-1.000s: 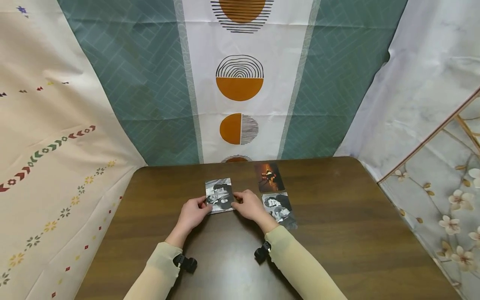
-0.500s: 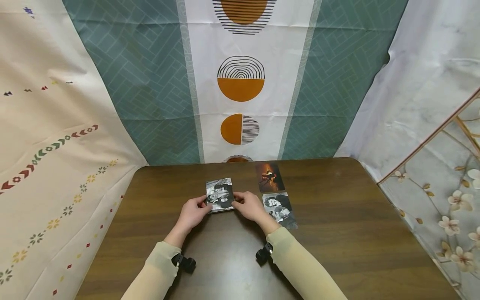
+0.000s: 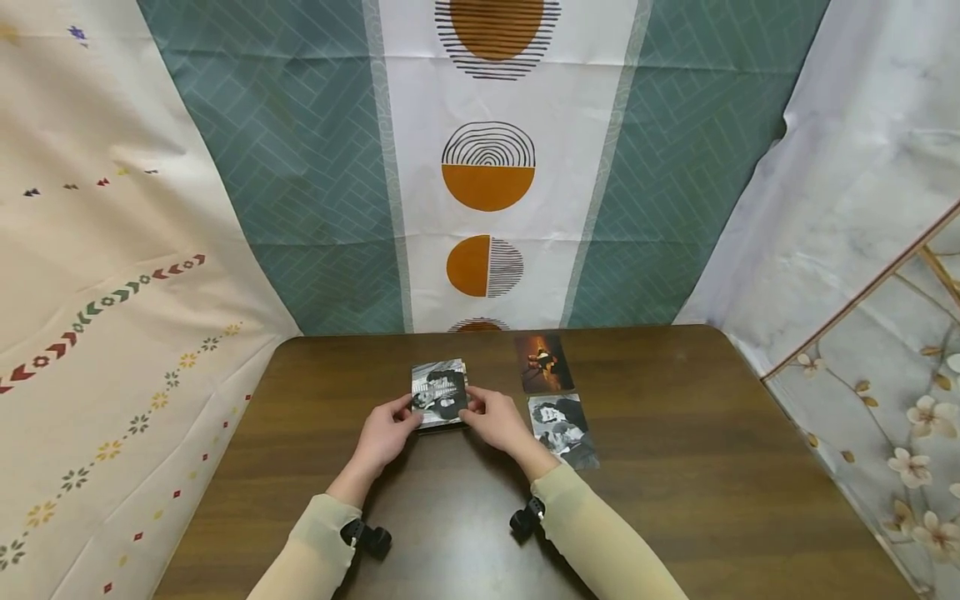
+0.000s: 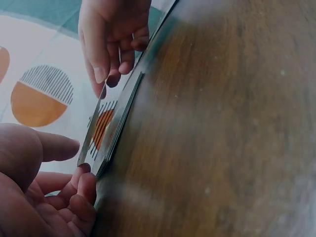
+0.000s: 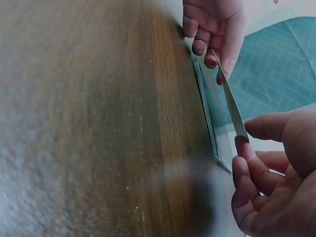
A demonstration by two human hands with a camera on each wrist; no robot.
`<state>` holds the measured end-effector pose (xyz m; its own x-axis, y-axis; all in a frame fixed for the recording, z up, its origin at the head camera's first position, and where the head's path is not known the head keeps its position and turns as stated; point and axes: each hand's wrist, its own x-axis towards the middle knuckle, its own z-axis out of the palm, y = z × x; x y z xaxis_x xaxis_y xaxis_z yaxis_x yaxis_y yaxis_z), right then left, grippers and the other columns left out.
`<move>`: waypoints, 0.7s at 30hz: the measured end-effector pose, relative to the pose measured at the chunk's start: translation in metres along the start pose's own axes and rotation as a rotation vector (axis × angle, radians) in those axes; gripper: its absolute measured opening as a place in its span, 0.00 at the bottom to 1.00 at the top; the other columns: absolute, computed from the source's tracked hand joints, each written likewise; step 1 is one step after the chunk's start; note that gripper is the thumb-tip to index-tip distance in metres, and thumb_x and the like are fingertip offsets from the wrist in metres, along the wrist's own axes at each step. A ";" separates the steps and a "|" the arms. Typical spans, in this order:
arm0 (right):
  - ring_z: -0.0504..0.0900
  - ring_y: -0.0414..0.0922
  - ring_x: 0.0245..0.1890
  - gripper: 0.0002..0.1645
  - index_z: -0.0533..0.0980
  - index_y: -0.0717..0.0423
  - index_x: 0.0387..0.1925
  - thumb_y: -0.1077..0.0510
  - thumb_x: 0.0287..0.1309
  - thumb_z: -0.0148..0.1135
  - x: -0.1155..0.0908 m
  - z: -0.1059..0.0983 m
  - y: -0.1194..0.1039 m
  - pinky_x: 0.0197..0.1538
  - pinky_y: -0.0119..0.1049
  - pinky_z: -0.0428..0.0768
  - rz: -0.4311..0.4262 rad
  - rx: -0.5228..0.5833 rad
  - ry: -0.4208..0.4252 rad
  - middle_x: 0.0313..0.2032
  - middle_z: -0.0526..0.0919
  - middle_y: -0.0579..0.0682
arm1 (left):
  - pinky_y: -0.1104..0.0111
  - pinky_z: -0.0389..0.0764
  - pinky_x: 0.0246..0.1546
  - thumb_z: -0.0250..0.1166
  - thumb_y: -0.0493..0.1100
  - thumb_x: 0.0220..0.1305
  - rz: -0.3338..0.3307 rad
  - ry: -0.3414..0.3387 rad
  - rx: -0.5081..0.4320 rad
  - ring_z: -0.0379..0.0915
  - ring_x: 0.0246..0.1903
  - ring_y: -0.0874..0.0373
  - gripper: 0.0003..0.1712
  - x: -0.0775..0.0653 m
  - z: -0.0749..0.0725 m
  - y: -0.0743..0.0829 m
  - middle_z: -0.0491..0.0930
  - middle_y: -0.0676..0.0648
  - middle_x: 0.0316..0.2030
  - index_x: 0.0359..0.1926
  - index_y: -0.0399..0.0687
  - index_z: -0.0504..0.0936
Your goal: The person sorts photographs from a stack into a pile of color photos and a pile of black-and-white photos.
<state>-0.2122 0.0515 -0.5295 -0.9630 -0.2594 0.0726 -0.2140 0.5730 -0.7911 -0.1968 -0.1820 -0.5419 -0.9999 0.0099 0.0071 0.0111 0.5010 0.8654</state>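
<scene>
A black-and-white photo card [image 3: 439, 395] is held level between both hands in the head view. My left hand [image 3: 387, 432] pinches its left edge between thumb and fingertips. On the opposite edge, my right hand [image 3: 497, 418] pinches it the same way. Both wrist views show the photo card [image 4: 92, 129] edge-on, raised a little above a thin stack of cards [image 5: 207, 113] lying on the table. From above, the held card hides most of that stack; only slivers of it show at the right and lower edges.
Right of the hands, a dark orange-toned photo [image 3: 543, 363] lies near the table's back edge. Just in front of it lies another black-and-white photo [image 3: 562, 429], close to the right forearm. The brown wooden table [image 3: 697, 467] meets a patterned cloth [image 3: 491, 167] behind.
The photo card has come up slightly off the stack, whose edges now show beneath it. Both hands keep their pinch. The head view has tilted a little upward.
</scene>
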 end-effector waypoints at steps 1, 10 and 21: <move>0.83 0.42 0.41 0.31 0.78 0.62 0.69 0.56 0.67 0.70 0.000 0.000 0.000 0.50 0.43 0.81 0.000 -0.001 0.005 0.39 0.87 0.46 | 0.61 0.72 0.42 0.69 0.40 0.72 0.001 0.003 0.001 0.72 0.37 0.54 0.30 0.000 0.001 0.000 0.80 0.47 0.37 0.70 0.29 0.78; 0.81 0.39 0.37 0.32 0.77 0.60 0.71 0.56 0.68 0.70 -0.004 -0.002 0.001 0.46 0.40 0.79 0.008 -0.007 -0.009 0.36 0.86 0.43 | 0.65 0.71 0.37 0.68 0.39 0.73 -0.018 0.023 -0.025 0.71 0.35 0.55 0.30 -0.007 0.002 0.007 0.79 0.46 0.37 0.70 0.29 0.77; 0.80 0.38 0.31 0.34 0.74 0.58 0.74 0.52 0.72 0.69 -0.004 -0.004 0.001 0.44 0.42 0.78 0.029 0.026 0.004 0.34 0.87 0.41 | 0.66 0.74 0.37 0.71 0.36 0.69 -0.016 0.065 -0.038 0.74 0.33 0.57 0.28 -0.008 0.006 0.010 0.81 0.47 0.34 0.67 0.30 0.80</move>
<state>-0.2088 0.0566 -0.5282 -0.9693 -0.2401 0.0521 -0.1820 0.5597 -0.8085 -0.1885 -0.1721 -0.5359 -0.9982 -0.0549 0.0246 -0.0039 0.4671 0.8842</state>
